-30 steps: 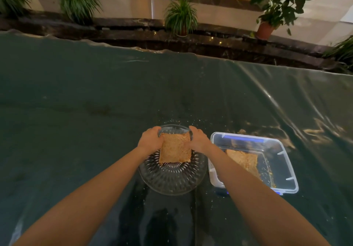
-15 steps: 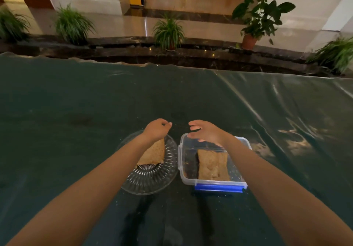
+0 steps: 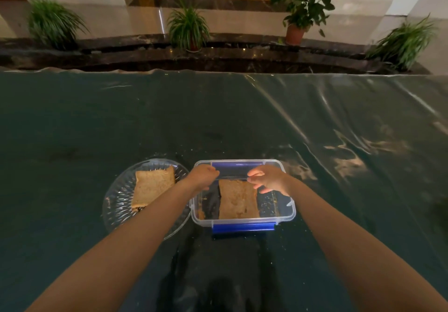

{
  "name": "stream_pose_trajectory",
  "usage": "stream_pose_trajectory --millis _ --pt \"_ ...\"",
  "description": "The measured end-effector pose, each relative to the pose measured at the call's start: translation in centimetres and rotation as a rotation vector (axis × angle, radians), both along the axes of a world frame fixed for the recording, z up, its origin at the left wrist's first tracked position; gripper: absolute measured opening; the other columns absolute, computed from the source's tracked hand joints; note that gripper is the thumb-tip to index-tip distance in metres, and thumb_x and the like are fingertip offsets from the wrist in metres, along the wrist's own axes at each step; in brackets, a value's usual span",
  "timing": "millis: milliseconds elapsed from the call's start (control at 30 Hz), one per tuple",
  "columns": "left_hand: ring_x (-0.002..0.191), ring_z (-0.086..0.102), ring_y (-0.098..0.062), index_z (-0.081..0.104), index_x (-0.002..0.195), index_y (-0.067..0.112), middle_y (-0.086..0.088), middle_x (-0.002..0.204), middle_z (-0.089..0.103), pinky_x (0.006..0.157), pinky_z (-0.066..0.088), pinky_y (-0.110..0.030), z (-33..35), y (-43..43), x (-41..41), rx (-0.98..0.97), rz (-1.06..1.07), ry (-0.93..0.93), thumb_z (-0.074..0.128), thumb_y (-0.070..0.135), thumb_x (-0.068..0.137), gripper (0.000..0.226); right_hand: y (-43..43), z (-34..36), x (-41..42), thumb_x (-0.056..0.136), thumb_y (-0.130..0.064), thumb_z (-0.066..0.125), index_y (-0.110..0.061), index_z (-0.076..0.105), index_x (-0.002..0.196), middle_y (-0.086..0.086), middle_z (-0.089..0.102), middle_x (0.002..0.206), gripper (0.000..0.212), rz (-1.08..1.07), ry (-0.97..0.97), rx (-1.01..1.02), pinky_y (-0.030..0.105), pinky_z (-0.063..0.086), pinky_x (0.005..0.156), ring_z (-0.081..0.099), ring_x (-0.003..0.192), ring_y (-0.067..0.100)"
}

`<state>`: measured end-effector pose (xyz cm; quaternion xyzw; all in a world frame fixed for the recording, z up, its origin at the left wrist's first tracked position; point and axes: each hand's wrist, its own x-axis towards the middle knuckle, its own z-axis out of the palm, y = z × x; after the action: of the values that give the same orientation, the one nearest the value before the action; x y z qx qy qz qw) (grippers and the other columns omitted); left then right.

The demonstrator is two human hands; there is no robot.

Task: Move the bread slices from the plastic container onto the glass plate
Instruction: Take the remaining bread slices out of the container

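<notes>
We look down at a dark green table (image 3: 97, 122) covered in shiny clear plastic sheeting. Two bare forearms reach forward from the near edge toward the middle of the table.

A clear plastic container (image 3: 289, 211) with blue clips sits in the centre. Inside it one bread slice (image 3: 238, 200) lies flat, slightly left of the container's middle. Our left hand (image 3: 202, 177) hovers over the container's far left corner, fingers curled inward; its fingertips are at the far left corner of that slice, but we cannot tell whether they grip it. Our right hand (image 3: 268, 178) hovers over the far right corner of the same slice, fingers bent and loosely spread, the fingertips at or just above the bread; we cannot tell whether they touch it. Both hands sit at the far end of the slice, one on each side.

Just to the left of the container stands a ribbed glass plate (image 3: 116, 205). A second bread slice (image 3: 152, 187) already rests on it, toward the plate's far side. Our left forearm crosses above the plate's near right rim.

Crumbs speckle the container floor and the table nearby. Beyond the table's far edge, potted plants (image 3: 188, 28) line a dark stone ledge.
</notes>
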<state>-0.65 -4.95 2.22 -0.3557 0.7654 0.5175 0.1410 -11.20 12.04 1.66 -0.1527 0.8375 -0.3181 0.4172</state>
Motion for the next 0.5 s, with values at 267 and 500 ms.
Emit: stream_pose_trajectory --millis 267,500 --pt "0.112 0.056 -0.027 0.058 0.113 0.011 -0.012 0.122 0.059 0.097 0.047 -0.038 -2.1 1.8 -0.6 -0.009 -0.030 -0.171 0.053 0.030 0.091 0.030 -0.3 -2.8 0.3 0.093 -0.013 0.054 -0.007 0.037 0.138 0.020 0.052 0.132 0.048 -0.146 -0.045 0.040 0.043 0.051 0.096 0.056 0.118 0.035" --pt "0.095 0.058 -0.023 0.060 0.094 0.008 -0.014 0.113 0.063 0.085 0.051 -0.031 -4.1 3.4 -2.0 -0.084 0.014 -0.181 0.046 0.019 0.094 0.017 -0.9 -5.3 0.5 0.092 -0.010 0.053 -0.001 0.053 0.119 0.018 0.062 0.107 0.029 -0.231 0.066 0.108 0.039 0.056 0.088 0.063 0.098 0.031"
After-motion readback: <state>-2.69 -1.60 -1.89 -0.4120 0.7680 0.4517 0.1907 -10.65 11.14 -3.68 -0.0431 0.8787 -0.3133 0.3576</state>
